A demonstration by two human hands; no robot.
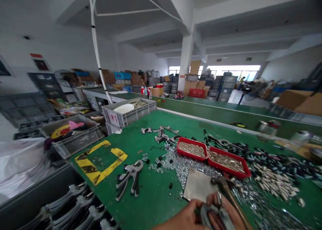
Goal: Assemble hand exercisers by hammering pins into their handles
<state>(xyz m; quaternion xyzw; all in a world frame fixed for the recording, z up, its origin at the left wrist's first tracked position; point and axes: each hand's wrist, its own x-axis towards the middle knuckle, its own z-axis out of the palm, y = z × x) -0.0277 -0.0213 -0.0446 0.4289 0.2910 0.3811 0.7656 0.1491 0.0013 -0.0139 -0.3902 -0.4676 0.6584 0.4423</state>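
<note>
At the bottom edge, my left hand [187,216] is closed on a grey plier-like tool [207,218], partly hidden by the fingers and cut off by the frame. My right hand [230,211] grips the same tool from the other side. A small shiny metal cylinder [219,199] shows at its fingertips. Just beyond the hands lies a square metal plate [198,184]. A hammer [232,198] with a wooden handle lies beside my right hand, its head by the plate. Another plier-like tool [130,179], with grey and black handles, lies further left on the green tabletop [156,189].
Two red trays [192,158] of small metal parts stand behind the plate. Loose nuts [178,163] and a pile of metal sleeves [274,181] spread around them. Yellow tape [100,176] marks a square at left. Grey crates [75,141] border the table's left side.
</note>
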